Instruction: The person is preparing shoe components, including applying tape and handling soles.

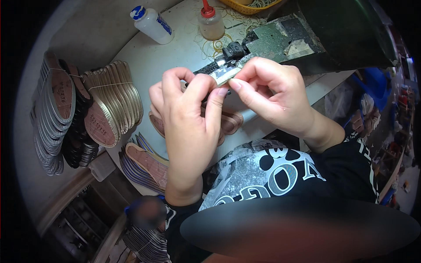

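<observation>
My left hand (186,101) is curled, with thumb and index finger drawn together beside a small pale strip-like piece (226,76). At the other end of that piece my right hand (274,90) pinches with thumb and index finger. What the fingertips hold is too small and covered to name. Just beyond them sits a black machine head (234,51) with a dark knob and a shiny metal part. Partly hidden behind my left hand, brown insoles (231,122) lie on the white table (184,52).
Bundled sandal soles stand at left: silver (55,131), black (79,149) and gold (116,94). More insoles (147,162) lie fanned nearby. A white bottle (153,26), a red-tipped squeeze bottle (211,24), loose rubber bands (188,33) and a yellow basket (250,8) are at the back.
</observation>
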Motion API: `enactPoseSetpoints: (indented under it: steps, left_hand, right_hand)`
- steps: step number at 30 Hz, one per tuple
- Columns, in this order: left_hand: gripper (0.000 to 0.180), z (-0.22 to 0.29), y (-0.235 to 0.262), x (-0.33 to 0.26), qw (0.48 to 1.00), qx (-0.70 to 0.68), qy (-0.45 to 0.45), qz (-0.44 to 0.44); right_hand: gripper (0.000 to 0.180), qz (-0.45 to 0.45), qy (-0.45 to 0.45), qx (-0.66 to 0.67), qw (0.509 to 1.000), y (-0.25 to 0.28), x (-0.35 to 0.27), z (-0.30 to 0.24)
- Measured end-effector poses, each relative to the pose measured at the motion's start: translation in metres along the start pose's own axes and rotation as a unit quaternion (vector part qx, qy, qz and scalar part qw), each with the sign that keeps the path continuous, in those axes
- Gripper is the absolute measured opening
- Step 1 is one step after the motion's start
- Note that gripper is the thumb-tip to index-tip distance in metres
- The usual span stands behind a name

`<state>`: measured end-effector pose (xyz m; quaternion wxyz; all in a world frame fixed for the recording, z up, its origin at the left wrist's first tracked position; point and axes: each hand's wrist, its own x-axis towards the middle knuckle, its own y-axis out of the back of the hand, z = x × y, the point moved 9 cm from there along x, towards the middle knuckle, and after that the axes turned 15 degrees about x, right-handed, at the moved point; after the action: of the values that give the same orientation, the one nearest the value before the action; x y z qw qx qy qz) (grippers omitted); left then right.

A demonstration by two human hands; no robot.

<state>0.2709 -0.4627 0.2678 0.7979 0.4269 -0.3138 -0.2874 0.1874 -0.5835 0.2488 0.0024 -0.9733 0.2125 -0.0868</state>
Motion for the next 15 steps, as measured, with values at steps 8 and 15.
enactPoseSetpoints:
  steps: [8,15]
  left_hand:
    - [0.015,-0.001,-0.011,0.007,0.999,-0.012,0.012,-0.049]
    - [0.013,0.008,-0.011,0.020,0.997,0.051,-0.028,-0.042]
  right_hand:
    - [0.013,0.034,-0.014,-0.087,0.996,0.006,0.002,-0.004]
    - [0.014,-0.005,-0.055,-0.156,0.986,0.003,0.015,-0.003]
